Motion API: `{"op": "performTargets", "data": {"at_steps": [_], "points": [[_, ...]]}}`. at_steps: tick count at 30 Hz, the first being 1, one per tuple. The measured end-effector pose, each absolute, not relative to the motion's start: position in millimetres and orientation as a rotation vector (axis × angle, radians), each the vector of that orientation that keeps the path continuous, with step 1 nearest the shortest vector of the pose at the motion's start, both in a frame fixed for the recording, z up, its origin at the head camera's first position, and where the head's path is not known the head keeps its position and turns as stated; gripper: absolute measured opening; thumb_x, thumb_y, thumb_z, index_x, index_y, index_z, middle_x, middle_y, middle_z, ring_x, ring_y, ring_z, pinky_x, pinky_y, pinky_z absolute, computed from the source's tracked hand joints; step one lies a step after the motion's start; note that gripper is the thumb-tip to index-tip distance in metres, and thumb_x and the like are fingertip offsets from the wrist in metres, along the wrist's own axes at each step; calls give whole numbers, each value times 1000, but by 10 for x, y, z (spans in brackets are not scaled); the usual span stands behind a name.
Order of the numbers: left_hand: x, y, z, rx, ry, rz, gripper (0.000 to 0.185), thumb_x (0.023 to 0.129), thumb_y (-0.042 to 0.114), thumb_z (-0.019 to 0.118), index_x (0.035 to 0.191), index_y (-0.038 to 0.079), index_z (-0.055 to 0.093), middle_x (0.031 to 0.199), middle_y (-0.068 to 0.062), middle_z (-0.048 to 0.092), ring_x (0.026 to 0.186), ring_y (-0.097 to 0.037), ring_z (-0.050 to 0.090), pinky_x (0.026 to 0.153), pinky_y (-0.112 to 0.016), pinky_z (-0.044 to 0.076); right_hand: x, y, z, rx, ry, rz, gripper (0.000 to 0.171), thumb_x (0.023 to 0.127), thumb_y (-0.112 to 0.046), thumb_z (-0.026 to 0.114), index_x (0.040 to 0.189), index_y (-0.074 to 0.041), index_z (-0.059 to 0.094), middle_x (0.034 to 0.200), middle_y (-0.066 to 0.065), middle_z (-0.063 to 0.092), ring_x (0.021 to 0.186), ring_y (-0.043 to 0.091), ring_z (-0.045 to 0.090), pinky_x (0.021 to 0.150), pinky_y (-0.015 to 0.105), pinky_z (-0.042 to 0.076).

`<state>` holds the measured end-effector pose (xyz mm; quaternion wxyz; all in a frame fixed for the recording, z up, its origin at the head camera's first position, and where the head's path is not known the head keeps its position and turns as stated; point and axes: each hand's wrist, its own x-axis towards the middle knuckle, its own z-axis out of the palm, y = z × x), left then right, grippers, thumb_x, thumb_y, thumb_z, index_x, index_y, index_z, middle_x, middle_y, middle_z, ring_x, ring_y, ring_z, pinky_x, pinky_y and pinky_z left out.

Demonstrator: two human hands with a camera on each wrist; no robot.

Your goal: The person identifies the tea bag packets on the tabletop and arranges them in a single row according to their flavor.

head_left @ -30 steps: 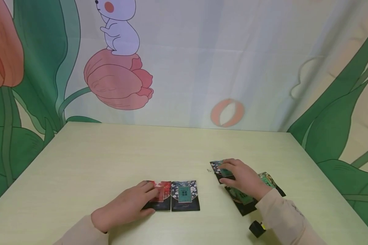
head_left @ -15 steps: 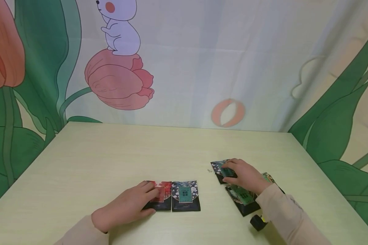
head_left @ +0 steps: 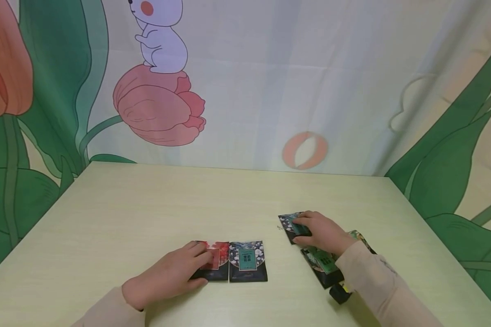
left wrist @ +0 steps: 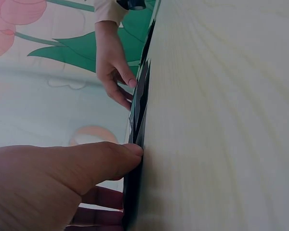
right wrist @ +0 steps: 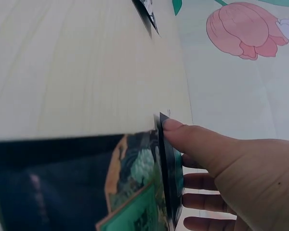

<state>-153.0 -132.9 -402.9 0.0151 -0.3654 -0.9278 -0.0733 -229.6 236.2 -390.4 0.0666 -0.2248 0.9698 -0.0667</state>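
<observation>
Blossom-printed sachet [head_left: 288, 227], pinched in the right hand [head_left: 324, 231] beside the green sachet [head_left: 321, 264], is shifting slightly left, so nearing the matching sachet [head_left: 248, 262] beside the red sachet [head_left: 220, 258] the left hand [head_left: 173, 272] is gripping.

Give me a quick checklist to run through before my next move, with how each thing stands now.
1. Left hand on the red packet: ok, its fingers lie over it.
2. Red packet level with the middle blossom packet: ok, they sit side by side.
3. Right hand on the far blossom packet: ok, thumb at the near edge, fingers over the front.
4. Far blossom packet in line with that pair: not ok, it lies apart and angled.
5. Far blossom packet clear of the green-labelled packet: cannot tell, their edges nearly meet under the hand.
6. Packet beyond the right wrist fully visible: not ok, the arm covers part.
</observation>
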Motion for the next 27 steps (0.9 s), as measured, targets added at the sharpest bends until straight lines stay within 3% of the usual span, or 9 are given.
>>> {"op": "performTargets", "data": {"at_steps": [27], "points": [[-1551,-1334,-4062,-1140,-2881,-213,46,82,39,73,119,15,60,112,0,58,101,-14,51,85,-33,53,-2289,2093,-3825,-662,2899,-63,62,84,-44,71,133,-8,57,132,16,55,118,32,56,98,46,48]]}}
